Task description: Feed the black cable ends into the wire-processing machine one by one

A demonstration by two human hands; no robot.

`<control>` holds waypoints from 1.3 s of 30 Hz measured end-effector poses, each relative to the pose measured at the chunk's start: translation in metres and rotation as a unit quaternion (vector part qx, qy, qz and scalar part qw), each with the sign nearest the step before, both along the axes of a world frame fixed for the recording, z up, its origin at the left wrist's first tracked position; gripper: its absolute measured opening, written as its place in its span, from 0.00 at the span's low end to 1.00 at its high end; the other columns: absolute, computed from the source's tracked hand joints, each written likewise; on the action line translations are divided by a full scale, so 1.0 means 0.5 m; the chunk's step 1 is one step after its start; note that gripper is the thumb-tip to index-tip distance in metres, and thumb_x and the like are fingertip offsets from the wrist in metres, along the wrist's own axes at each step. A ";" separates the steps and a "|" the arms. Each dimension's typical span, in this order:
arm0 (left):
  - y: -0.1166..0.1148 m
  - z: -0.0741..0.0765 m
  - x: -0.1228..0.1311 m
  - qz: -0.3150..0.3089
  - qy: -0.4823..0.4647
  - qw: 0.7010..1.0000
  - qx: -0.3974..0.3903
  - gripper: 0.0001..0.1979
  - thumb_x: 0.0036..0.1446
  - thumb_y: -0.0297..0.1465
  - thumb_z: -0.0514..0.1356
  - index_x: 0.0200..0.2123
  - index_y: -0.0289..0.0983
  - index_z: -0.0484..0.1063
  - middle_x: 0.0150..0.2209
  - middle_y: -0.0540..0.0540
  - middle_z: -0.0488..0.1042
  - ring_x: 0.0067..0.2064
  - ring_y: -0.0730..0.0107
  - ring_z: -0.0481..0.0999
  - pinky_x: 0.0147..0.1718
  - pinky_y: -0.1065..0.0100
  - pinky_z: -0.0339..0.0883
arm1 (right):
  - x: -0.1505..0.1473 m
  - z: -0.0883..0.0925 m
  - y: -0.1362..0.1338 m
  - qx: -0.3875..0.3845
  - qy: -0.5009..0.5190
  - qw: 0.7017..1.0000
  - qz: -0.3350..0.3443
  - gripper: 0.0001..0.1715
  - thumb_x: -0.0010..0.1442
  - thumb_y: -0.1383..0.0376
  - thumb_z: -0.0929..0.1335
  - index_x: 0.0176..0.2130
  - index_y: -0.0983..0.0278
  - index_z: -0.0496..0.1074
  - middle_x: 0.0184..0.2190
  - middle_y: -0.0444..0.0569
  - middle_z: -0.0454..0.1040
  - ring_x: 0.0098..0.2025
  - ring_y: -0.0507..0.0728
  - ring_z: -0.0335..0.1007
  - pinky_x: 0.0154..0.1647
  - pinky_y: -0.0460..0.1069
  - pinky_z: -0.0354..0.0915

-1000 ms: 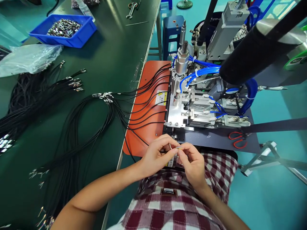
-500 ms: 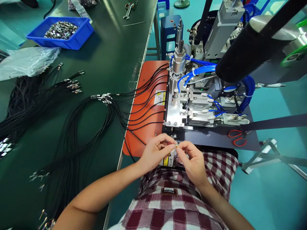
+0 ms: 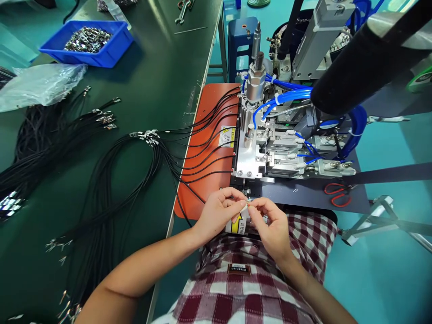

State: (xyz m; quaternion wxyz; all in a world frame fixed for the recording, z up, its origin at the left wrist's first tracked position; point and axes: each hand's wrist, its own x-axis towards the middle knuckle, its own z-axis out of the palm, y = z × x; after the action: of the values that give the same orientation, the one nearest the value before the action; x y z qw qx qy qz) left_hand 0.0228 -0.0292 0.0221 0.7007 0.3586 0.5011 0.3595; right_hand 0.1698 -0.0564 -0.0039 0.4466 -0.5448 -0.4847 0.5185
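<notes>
My left hand (image 3: 218,213) is closed in a pinch on the end of a black cable (image 3: 193,192), which runs into it from the table. Against its fingertips, my right hand (image 3: 274,227) pinches the tiny wire ends (image 3: 248,203) at the cable's tip. The fingers hide most of that tip. Both hands are just in front of the machine (image 3: 249,155), above a white and yellow label (image 3: 239,225). Several other black cables (image 3: 211,155) cross an orange plate (image 3: 205,130) and enter the machine's left side.
On the green table (image 3: 162,85) lie a looped cable bundle (image 3: 148,162), more cables (image 3: 37,144), a plastic bag (image 3: 43,85) and a blue bin (image 3: 111,54) of small metal parts. Red-handled scissors (image 3: 337,193) rest right of the machine. A black padded bar (image 3: 351,72) overhangs it.
Both hands stay pinched together at the cable tip, with only slight finger movement. The whole view has shifted a little, so the table and machine appear slightly further right.
</notes>
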 end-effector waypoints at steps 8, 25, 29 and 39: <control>0.001 0.004 0.000 -0.010 0.019 1.000 -0.004 0.13 0.51 0.37 0.65 0.31 0.32 0.70 0.15 0.56 0.63 0.17 0.82 0.59 0.17 0.77 0.49 | 0.013 0.011 0.019 0.039 -0.059 0.997 0.024 0.05 0.61 0.63 0.67 0.37 0.62 0.72 0.29 0.46 0.72 0.28 0.53 0.66 0.28 0.48 0.64; 0.016 -0.001 -0.018 -0.097 0.229 0.943 0.221 0.05 0.56 0.29 0.60 0.36 0.34 0.74 0.32 0.47 0.72 0.33 0.72 0.71 0.30 0.72 0.65 | 0.036 -0.015 0.043 -0.026 -0.015 0.999 0.037 0.12 0.63 0.59 0.65 0.30 0.62 0.66 0.23 0.41 0.66 0.21 0.49 0.61 0.22 0.46 0.59; 0.026 -0.018 -0.036 -0.134 0.304 0.865 0.376 0.07 0.61 0.26 0.55 0.38 0.36 0.74 0.35 0.45 0.71 0.38 0.69 0.72 0.37 0.69 0.67 | 0.038 -0.035 0.058 -0.067 0.019 0.998 0.008 0.15 0.60 0.56 0.67 0.28 0.62 0.65 0.22 0.40 0.65 0.17 0.47 0.55 0.17 0.45 0.55; 0.044 -0.040 -0.066 -0.243 0.461 0.714 0.468 0.17 0.64 0.28 0.49 0.50 0.39 0.72 0.33 0.46 0.65 0.33 0.69 0.68 0.29 0.72 0.64 | 0.009 -0.066 0.073 -0.090 0.047 0.995 0.000 0.16 0.60 0.54 0.67 0.29 0.63 0.66 0.21 0.40 0.64 0.16 0.46 0.53 0.15 0.44 0.51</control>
State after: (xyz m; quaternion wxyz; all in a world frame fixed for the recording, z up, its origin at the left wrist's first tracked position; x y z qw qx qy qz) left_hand -0.0103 -0.0074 0.0019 0.1892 0.8714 0.4253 0.1550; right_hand 0.1745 -0.0198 -0.0368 0.4182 -0.5572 -0.4149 0.5852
